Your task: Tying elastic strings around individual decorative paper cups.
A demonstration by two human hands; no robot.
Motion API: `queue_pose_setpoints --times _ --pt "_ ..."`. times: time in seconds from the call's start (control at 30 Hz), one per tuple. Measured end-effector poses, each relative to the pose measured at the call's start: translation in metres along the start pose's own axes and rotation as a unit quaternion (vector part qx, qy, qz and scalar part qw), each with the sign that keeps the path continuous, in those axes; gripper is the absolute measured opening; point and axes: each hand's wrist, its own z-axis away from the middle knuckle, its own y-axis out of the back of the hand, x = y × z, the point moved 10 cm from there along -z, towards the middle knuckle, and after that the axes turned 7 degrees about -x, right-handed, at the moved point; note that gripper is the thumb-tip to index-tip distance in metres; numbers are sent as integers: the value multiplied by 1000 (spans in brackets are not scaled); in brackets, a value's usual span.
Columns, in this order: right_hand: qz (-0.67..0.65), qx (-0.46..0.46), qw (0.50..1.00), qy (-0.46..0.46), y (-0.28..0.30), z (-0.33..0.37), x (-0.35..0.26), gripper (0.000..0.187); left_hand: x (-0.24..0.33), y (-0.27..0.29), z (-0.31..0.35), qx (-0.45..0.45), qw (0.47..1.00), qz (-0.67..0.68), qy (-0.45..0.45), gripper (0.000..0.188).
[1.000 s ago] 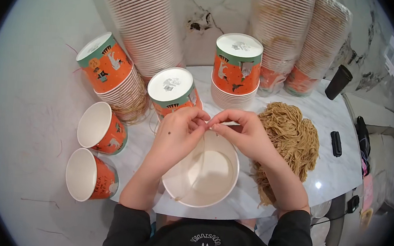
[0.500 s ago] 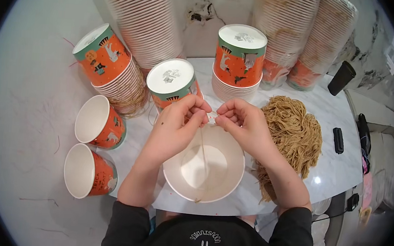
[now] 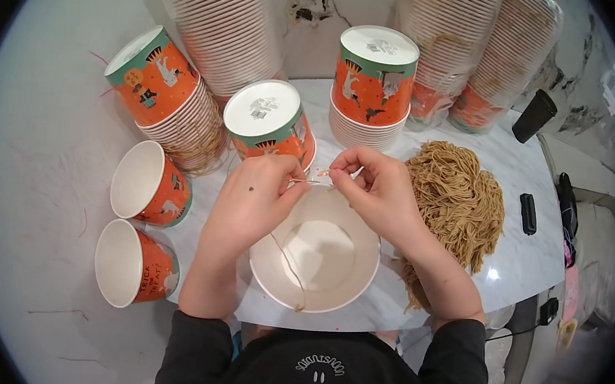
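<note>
A large paper bucket [image 3: 356,268], white inside, stands open in front of me at the table's near edge. Over its far rim, my left hand [image 3: 257,195] pinches a thin tan cord [image 3: 289,266], which hangs down the bucket's inside to a knot at the near rim. My right hand [image 3: 376,190] is closed too, thumb and fingertips together close to the left fingertips. A short end of cord seems to be between them at the rim. To the right of my right hand lies a heap of tan cords [image 3: 458,204].
Upside-down orange and green buckets stand in stacks: one far left [image 3: 161,83], one behind my left hand [image 3: 266,120], one at the back [image 3: 374,82]. Two buckets [image 3: 135,182] [image 3: 121,264] lie sideways at left. Tall wrapped stacks [image 3: 216,26] rise behind. A black cup [image 3: 535,116] stands at right.
My hands have drawn slightly apart, the left turning back-up with its fingers on the cord. The hanging cord has swung left inside the bucket. The view has shifted slightly.
</note>
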Motion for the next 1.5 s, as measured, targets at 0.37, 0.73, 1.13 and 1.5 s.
queue_pose_setpoints --times 0.37,0.73,1.13,1.5 --pt "67 1 995 72 -7 0 -21 11 12 10 -4 86 984 128 -86 15" --pt "100 -38 989 101 -12 0 -29 12 -25 -12 -19 -16 959 283 16 17" --pt "170 -126 966 150 -36 14 -47 15 -34 -38 0 -170 861 466 116 14" --pt "181 -51 978 89 -35 19 -36 21 -48 -49 0 -172 893 393 134 13"
